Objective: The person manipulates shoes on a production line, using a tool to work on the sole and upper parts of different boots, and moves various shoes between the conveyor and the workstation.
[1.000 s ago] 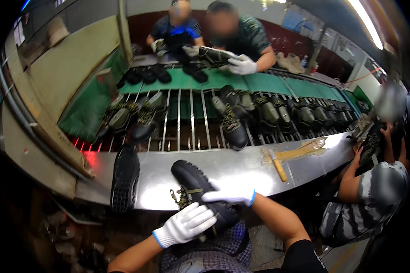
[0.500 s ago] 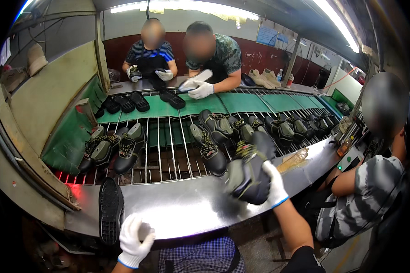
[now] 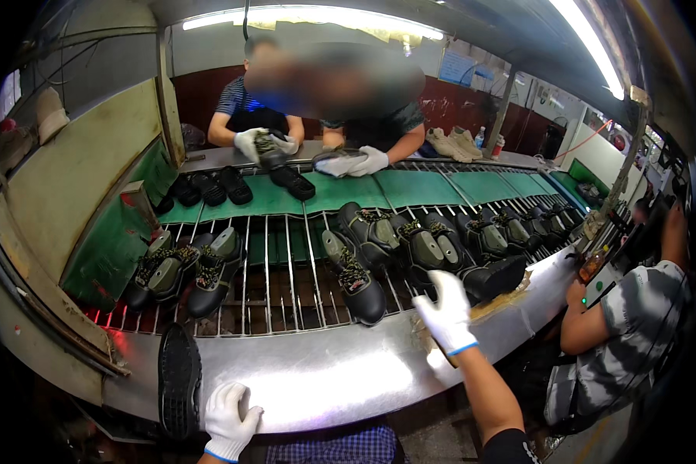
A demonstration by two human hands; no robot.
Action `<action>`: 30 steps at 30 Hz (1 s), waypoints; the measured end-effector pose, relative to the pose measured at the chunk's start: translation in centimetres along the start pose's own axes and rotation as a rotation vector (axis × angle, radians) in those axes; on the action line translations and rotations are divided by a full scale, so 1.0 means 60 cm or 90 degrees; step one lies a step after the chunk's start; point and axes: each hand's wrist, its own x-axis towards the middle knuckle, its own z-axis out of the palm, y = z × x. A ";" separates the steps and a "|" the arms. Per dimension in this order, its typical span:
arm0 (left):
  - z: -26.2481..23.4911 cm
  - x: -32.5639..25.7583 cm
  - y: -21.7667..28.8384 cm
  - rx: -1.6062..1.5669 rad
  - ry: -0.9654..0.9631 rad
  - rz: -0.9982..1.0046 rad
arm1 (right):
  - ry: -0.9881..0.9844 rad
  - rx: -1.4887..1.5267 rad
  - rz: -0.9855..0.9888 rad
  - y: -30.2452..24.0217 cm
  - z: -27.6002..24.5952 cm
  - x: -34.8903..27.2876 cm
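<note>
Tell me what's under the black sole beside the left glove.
The black sole lies on the metal ledge, visible on both sides; whatever is directly beneath the sole is covered and can't be seen.

Matt knit cloth covers my left hand (image 3: 230, 419) and right hand (image 3: 447, 311). Between them, the metal worktop (image 3: 305, 390) is smooth and glossy; beside my left, the shoe sole (image 3: 179, 379) looks rubbery, matt and ridged. Beyond both run shiny metal rods (image 3: 269, 278).

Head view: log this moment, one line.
white-gloved left hand: beside long black treaded sole | white-gloved right hand: open, near black shoe
</note>
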 end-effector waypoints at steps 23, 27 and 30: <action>0.024 -0.026 -0.028 -0.057 0.026 0.012 | -0.039 0.359 -0.060 -0.198 -0.075 -0.062; 0.030 -0.011 0.047 -0.267 -0.007 0.056 | -0.039 0.611 -0.086 -0.277 -0.134 -0.112; 0.024 0.016 0.136 -0.679 -0.210 0.012 | -0.161 0.650 -0.061 -0.320 -0.147 -0.162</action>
